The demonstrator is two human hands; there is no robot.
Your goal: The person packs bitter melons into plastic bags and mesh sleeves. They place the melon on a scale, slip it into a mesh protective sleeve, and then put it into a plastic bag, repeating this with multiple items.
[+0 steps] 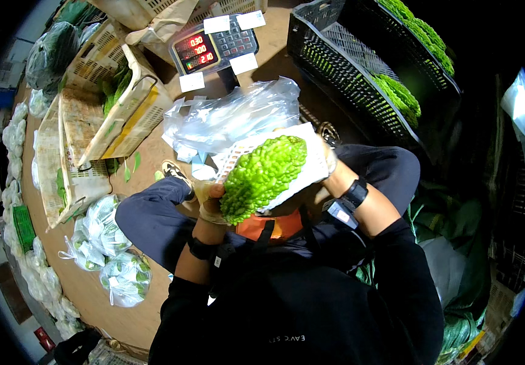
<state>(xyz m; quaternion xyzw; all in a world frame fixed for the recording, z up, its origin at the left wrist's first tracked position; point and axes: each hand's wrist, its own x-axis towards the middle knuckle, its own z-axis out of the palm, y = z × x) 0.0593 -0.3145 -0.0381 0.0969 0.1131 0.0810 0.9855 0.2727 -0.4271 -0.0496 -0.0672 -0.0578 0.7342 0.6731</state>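
A bright green bitter melon (265,178) with bumpy skin lies slanted in front of the person's lap. My left hand (212,200), in a thin glove, is closed on its lower left end. White foam netting (306,182) lies under and beside the melon. My right hand (328,157), also gloved, grips the netting at its right edge; the fingers are partly hidden behind it. Just beyond the hands is a crumpled clear plastic bag (239,121), and above that stands a digital scale display (217,43) with lit red digits.
White plastic crates (148,118) with leaves stand at the left. A black crate (358,68) holds more bitter melons (397,98) at the upper right. Tied bags of wrapped produce (125,278) lie on the floor at the lower left. Green netting (454,228) is at the right.
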